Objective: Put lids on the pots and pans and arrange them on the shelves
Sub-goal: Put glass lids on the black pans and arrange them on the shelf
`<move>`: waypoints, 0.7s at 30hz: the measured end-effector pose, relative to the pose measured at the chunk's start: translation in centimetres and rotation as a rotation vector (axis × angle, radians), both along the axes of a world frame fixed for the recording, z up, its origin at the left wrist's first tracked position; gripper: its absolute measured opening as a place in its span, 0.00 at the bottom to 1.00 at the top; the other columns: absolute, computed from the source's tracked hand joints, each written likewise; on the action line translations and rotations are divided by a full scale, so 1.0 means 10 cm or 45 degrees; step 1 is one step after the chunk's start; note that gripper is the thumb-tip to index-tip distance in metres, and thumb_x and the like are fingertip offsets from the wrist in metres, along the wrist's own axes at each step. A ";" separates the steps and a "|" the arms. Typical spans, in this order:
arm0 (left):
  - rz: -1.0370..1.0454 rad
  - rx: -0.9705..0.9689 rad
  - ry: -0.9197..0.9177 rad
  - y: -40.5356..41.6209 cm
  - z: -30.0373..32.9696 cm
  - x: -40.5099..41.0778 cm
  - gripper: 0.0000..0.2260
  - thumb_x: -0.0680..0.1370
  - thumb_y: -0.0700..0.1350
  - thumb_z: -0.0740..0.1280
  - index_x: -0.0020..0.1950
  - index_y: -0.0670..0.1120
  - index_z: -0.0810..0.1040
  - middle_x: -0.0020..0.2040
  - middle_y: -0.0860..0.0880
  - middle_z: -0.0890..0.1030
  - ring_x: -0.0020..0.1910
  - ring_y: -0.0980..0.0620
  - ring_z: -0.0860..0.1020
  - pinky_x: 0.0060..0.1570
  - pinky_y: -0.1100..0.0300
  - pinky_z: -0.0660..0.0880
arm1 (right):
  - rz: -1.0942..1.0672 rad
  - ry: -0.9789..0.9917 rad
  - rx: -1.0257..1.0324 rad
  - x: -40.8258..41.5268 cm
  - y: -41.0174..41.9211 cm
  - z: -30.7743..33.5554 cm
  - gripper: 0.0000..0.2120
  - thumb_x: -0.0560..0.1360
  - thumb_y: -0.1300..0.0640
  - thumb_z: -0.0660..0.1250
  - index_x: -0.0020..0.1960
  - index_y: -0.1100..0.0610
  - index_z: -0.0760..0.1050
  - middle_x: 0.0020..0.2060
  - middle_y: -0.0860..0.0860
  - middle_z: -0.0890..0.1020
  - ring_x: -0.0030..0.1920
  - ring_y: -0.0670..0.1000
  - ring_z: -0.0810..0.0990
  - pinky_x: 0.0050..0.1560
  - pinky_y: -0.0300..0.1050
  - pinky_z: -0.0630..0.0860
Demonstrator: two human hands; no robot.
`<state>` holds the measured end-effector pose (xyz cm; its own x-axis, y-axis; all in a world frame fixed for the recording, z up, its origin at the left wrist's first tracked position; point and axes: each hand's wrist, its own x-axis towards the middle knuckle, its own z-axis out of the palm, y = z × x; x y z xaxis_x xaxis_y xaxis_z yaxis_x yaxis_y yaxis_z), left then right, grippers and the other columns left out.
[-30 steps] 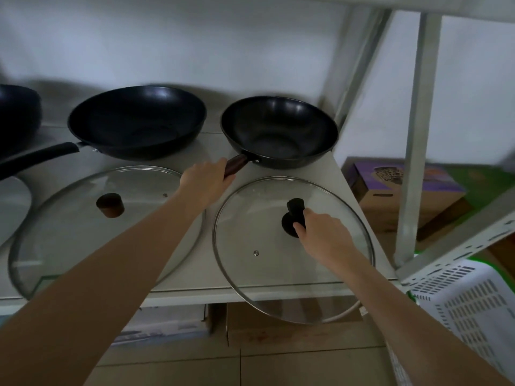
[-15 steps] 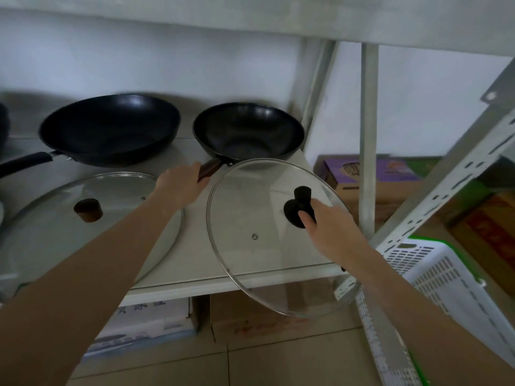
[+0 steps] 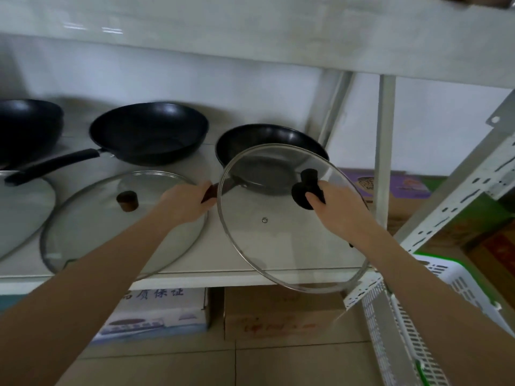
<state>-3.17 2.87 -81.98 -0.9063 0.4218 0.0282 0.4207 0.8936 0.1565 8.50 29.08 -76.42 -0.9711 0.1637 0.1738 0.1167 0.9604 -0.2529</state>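
Nearest the camera, 2 bare forearms reach forward over a tiled floor [image 3: 278, 366]. Under the shelf stand a printed carton [image 3: 156, 316] on the left and a plain brown box [image 3: 281, 316] beside it; a white perforated basket [image 3: 434, 277] with green trim sits low on the right.

The right hand [image 3: 338, 211] is closed around the black knob [image 3: 306, 189] of a glass lid [image 3: 278, 240], holding it tilted in the air, its near rim hanging past the front edge of the white shelf [image 3: 223, 252] and its far rim overlapping the right-hand pan. The left hand [image 3: 185, 203] is wrapped around the brown handle [image 3: 210, 192] of that black pan [image 3: 267, 140], which rests on the shelf near the right corner post.

A second glass lid [image 3: 92, 232] with a brown knob lies flat on the shelf under the left forearm, and the edge of a third lid [image 3: 19, 215] shows at the far left.

Further back, a wide black pan [image 3: 150, 132] with a long black handle stands mid-shelf, and part of another dark pan [image 3: 28, 126] is cut off at the left edge. Behind them is a pale wall [image 3: 167, 76]; an upper shelf board [image 3: 250, 32] runs overhead. Beyond the upright post [image 3: 384, 149], a purple box [image 3: 398, 185] rests on cardboard cartons.
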 end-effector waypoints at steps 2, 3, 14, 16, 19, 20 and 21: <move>-0.045 0.017 0.003 -0.10 0.00 0.05 0.10 0.80 0.54 0.58 0.48 0.48 0.68 0.38 0.47 0.75 0.39 0.44 0.77 0.40 0.54 0.72 | 0.028 0.005 0.009 -0.04 -0.05 0.03 0.15 0.80 0.49 0.57 0.54 0.60 0.74 0.38 0.54 0.76 0.39 0.54 0.76 0.42 0.47 0.75; -0.059 0.030 0.010 -0.15 0.01 0.08 0.09 0.79 0.55 0.58 0.46 0.50 0.68 0.37 0.49 0.74 0.37 0.46 0.75 0.39 0.55 0.71 | 0.038 0.001 0.018 -0.06 -0.08 0.05 0.15 0.79 0.49 0.57 0.54 0.60 0.75 0.38 0.54 0.76 0.39 0.55 0.77 0.42 0.48 0.76; -0.094 -0.139 -0.026 -0.61 0.19 0.31 0.14 0.80 0.56 0.57 0.65 0.56 0.69 0.47 0.53 0.80 0.44 0.52 0.79 0.45 0.58 0.75 | 0.106 -0.034 0.109 -0.33 -0.23 0.22 0.17 0.79 0.47 0.57 0.52 0.60 0.76 0.39 0.56 0.79 0.43 0.59 0.80 0.45 0.51 0.78; -0.030 -0.222 0.003 -0.55 0.23 0.33 0.15 0.81 0.56 0.53 0.65 0.56 0.67 0.50 0.52 0.78 0.45 0.50 0.79 0.45 0.55 0.75 | 0.122 -0.043 0.120 -0.40 -0.24 0.25 0.17 0.79 0.48 0.57 0.51 0.60 0.76 0.38 0.55 0.78 0.41 0.59 0.79 0.43 0.50 0.77; 0.014 -0.400 0.115 -0.40 0.25 0.32 0.12 0.82 0.50 0.52 0.60 0.49 0.70 0.47 0.50 0.75 0.42 0.50 0.74 0.41 0.56 0.71 | 0.126 -0.052 0.149 -0.51 -0.24 0.28 0.17 0.80 0.48 0.57 0.52 0.60 0.75 0.37 0.55 0.78 0.39 0.57 0.78 0.40 0.47 0.74; 0.049 -0.397 0.137 -0.35 0.25 0.31 0.11 0.82 0.49 0.53 0.58 0.48 0.71 0.45 0.49 0.74 0.41 0.50 0.73 0.40 0.57 0.70 | 0.122 -0.060 0.153 -0.55 -0.24 0.28 0.17 0.80 0.48 0.57 0.52 0.60 0.75 0.38 0.55 0.78 0.39 0.57 0.77 0.39 0.46 0.73; 0.092 -0.374 0.125 -0.31 0.25 0.31 0.10 0.81 0.48 0.54 0.55 0.46 0.72 0.44 0.49 0.73 0.41 0.50 0.72 0.40 0.56 0.69 | 0.118 -0.067 0.154 -0.58 -0.24 0.29 0.17 0.80 0.48 0.57 0.52 0.61 0.75 0.38 0.55 0.78 0.39 0.57 0.77 0.39 0.46 0.72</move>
<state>-0.11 -0.22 -79.45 -0.9331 0.3597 0.0037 0.3550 0.9225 -0.1513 2.66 26.72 -73.51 -0.9894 0.0538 0.1350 0.0360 0.9908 -0.1308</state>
